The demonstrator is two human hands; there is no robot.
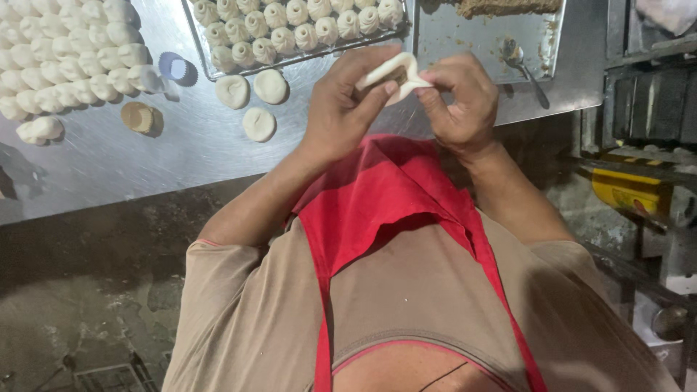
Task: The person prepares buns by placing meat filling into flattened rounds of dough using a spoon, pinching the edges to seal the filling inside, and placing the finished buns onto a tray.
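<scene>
Both hands' fingers pinched on dough wrapper [396,72] over the table [181,145] edge, left hand [341,109] at its 8 o'clock, right hand [457,101] at 4: looks light, soft, tear-prone, so grip the rim.

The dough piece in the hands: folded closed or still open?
Still open: the dough piece is curled into a cup between the left hand and right hand, its rim unpinched on top.

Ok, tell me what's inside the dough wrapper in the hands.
Both the left hand and right hand pinch the dough wrapper. A dark patch shows in its fold; fingers and dough cover the rest.
</scene>
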